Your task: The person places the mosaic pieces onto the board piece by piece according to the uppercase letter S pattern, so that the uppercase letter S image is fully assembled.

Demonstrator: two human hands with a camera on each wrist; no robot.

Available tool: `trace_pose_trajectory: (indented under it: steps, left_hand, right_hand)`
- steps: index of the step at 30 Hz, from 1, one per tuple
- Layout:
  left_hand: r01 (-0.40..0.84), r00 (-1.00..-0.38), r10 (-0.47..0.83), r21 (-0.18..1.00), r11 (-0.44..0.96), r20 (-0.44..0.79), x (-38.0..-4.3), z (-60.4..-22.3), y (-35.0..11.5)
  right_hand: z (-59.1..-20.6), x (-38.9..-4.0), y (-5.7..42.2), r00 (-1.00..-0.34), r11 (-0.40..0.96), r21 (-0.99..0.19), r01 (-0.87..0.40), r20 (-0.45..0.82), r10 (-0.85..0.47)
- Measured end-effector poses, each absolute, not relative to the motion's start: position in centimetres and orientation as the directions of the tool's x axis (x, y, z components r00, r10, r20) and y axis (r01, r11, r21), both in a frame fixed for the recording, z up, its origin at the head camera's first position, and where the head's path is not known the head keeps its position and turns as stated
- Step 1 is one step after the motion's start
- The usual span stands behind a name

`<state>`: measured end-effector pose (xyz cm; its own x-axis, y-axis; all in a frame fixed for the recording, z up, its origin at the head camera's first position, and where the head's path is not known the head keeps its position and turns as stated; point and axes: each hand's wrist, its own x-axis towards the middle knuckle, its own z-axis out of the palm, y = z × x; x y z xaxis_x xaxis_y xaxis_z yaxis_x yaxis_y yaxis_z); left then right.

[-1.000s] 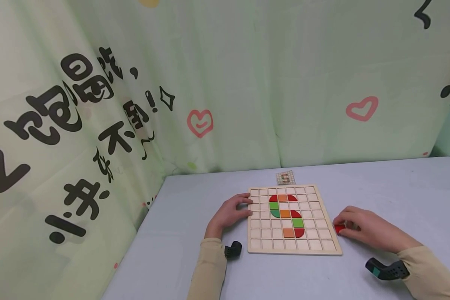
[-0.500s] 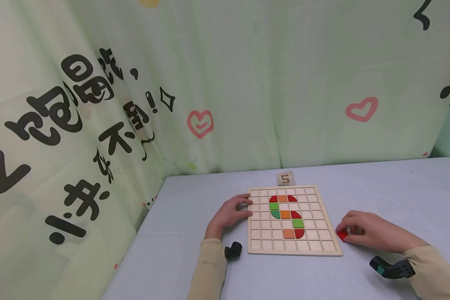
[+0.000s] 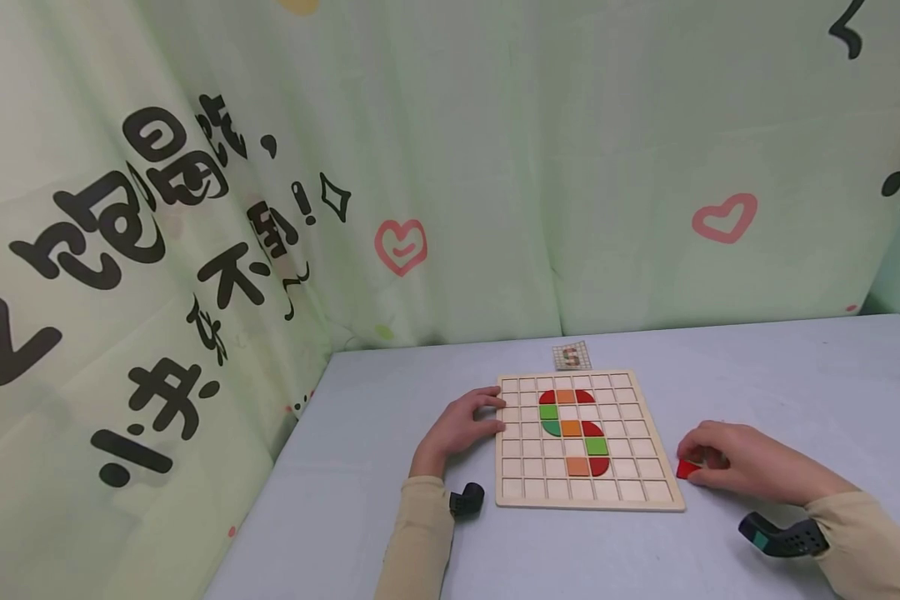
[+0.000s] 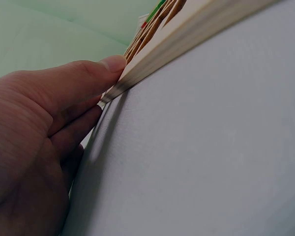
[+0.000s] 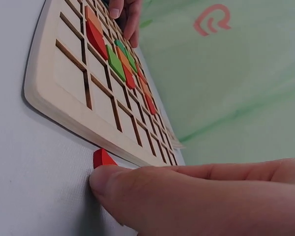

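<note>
A square wooden grid board [image 3: 521, 492] lies on the table, with red, orange and green tiles set in its cells in an S shape. My left hand [image 3: 457, 429] touches the board's left edge; in the left wrist view its thumb [image 4: 114, 64] rests on the rim, with the other fingers beside it. Just off the board's right edge, my right hand [image 3: 742, 460] pinches a red tile [image 3: 687, 470] between thumb and fingers. The right wrist view shows one end of this red tile [image 5: 101, 158] sticking out past the thumb, close to the frame; the rest is covered.
A small card [image 3: 571, 357] printed with a coloured S on a grid lies behind the board. The white-covered table [image 3: 360, 467] ends at a pale green curtain [image 3: 480, 167] with hearts and black lettering. Dark camera mounts [image 3: 467, 500] sit on both wrists.
My right hand has shifted slightly right and toward me, away from the board's edge, and the red tile has turned in its fingers. The left hand and the board have stayed put.
</note>
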<state>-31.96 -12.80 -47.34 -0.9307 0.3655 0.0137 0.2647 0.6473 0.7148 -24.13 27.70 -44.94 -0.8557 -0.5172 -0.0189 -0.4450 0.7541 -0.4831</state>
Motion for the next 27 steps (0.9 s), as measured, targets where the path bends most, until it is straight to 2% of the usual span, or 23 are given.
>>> trace_pose_trajectory:
  steps: [8, 18, 27]
  left_hand:
    - [0.266, -0.930, 0.368, 0.717, 0.644, 0.015, -32.0, -47.4, -12.8]
    - [0.264, -0.931, 0.366, 0.711, 0.652, 0.010, -32.2, -47.5, -12.8]
    - [0.259, -0.933, 0.361, 0.717, 0.647, 0.011, -32.1, -47.4, -12.8]
  right_hand:
    - [-44.8, -24.1, 27.6, -0.863, 0.757, -0.491, -0.431, -0.021, -0.504]
    - [-43.5, -24.0, 26.5, -0.907, 0.798, -0.468, -0.379, 0.018, -0.420]
    - [-42.0, -23.9, 22.8, -0.867, 0.744, -0.496, -0.448, 0.040, -0.496]
